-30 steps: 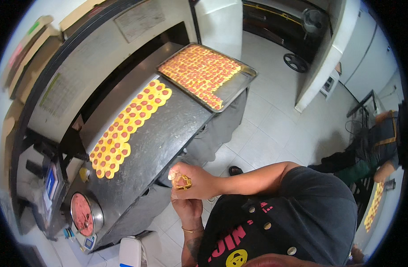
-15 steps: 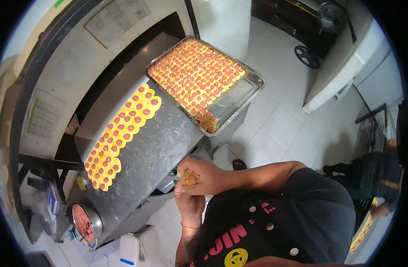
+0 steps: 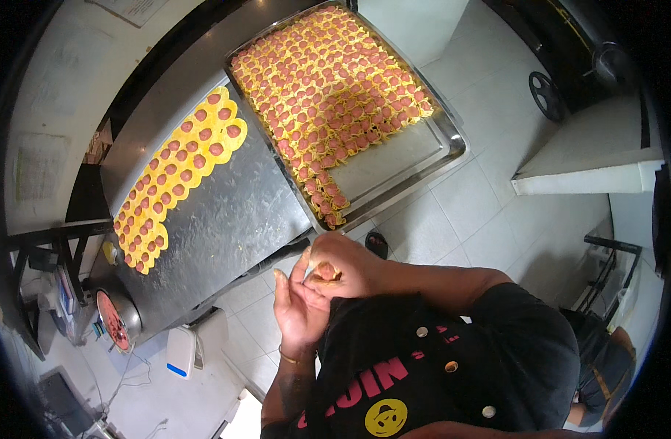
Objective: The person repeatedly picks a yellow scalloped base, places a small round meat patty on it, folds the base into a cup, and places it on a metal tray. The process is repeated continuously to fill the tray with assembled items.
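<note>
A small open-topped dumpling [image 3: 326, 273], pink filling in a yellow wrapper, sits in the curled fingers of my right hand [image 3: 353, 265]. My left hand [image 3: 303, 311] is right beside it, fingers stretched out and apart, its fingertips close to the right hand. Beyond my hands stands a large metal tray [image 3: 401, 162] packed with rows of finished dumplings [image 3: 313, 88]; its near right part shows bare metal. On the steel table [image 3: 225, 212] to the left lie overlapping round yellow wrappers [image 3: 176, 172], each with a ball of pink filling.
A metal bowl of pink filling [image 3: 118, 320] stands at the table's near left end. Below it is a white bin [image 3: 181, 353] with a blue mark. Another person [image 3: 606, 366] is at the lower right. A white cabinet [image 3: 591, 164] stands right across the tiled floor.
My left hand's fingers have opened away from the dumpling, while the right hand keeps hold of it. The view has shifted, bringing the tray and table higher in the picture.
</note>
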The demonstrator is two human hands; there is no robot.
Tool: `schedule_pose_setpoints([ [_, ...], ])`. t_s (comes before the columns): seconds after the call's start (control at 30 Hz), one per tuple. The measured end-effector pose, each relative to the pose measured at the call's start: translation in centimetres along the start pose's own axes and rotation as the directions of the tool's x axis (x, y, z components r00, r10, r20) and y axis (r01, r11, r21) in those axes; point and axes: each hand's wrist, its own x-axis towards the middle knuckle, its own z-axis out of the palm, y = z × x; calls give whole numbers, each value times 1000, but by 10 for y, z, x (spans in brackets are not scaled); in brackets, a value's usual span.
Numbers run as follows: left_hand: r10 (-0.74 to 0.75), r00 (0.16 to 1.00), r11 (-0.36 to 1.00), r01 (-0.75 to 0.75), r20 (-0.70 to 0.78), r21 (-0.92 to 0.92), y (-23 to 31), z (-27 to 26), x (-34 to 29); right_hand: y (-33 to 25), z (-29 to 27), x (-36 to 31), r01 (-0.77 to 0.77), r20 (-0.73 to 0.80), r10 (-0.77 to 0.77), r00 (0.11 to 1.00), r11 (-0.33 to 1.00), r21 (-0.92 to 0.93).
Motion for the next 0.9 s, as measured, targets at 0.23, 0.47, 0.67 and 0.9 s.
schedule_pose_setpoints([
  [0.23, 150, 987, 887, -159, 56, 434, -21, 9, 49, 25, -68, -23, 57, 15, -55, 998, 963, -262],
  [0.47, 184, 881, -534, -282, 435, 797, -14, 22, 87, 82, -141, 7, -26, 61, 54, 997, 920, -390],
  [0.67, 214, 883, -614, -211, 417, 761, -21, 12, 101, 105, -132, 32, -83, 322, 257, 911, 881, -467],
  [0.9, 271, 857, -564, -228, 438, 794, -23, 4, 99, 95, -110, 31, -247, 313, 341, 887, 921, -302],
])
